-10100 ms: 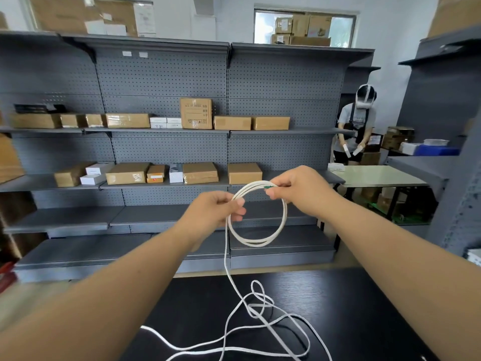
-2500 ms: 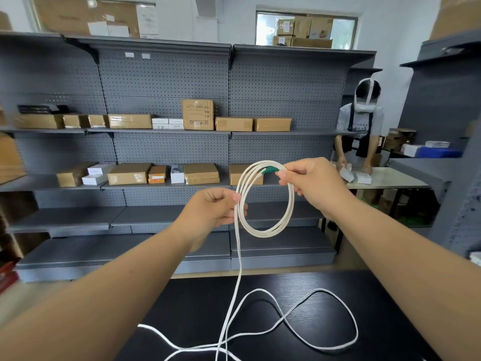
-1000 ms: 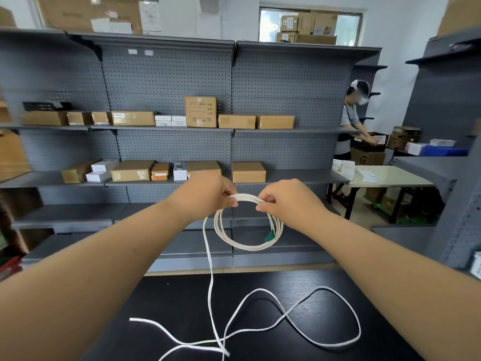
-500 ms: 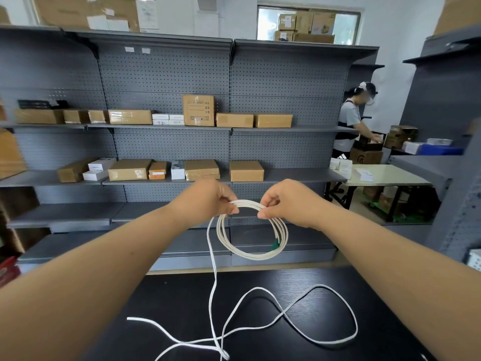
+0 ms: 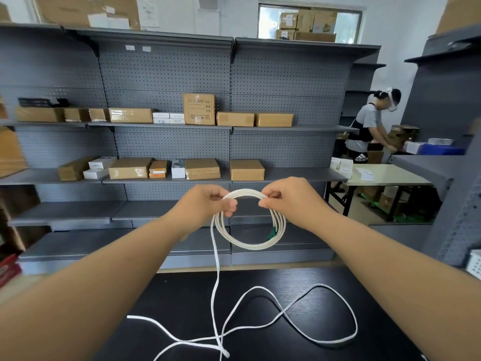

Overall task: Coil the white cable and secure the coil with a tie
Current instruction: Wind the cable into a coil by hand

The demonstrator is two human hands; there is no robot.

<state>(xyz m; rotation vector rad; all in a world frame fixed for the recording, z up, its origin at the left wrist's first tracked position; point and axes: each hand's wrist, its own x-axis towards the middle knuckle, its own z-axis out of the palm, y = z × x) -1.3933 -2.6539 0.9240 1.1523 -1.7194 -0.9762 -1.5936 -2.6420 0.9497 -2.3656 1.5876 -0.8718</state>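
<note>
I hold a coil of white cable (image 5: 242, 243) of several loops up in front of me, above the black table (image 5: 260, 290). My left hand (image 5: 205, 204) pinches the top left of the coil and my right hand (image 5: 289, 201) pinches the top right. A green end piece (image 5: 272, 234) sits on the coil's lower right side. From the left of the coil, loose cable (image 5: 299, 319) drops to the table and lies there in wide loops. I see no tie.
Grey pegboard shelves (image 5: 169, 178) with cardboard boxes stand behind the table. A person (image 5: 369, 128) works at a light table (image 5: 385, 175) at the right. A white basket (image 5: 475, 264) sits at the right edge.
Both hands stay pinched on the top of the coil, which hangs a little lower and wider than half a second ago. The loose cable on the table has barely shifted.
</note>
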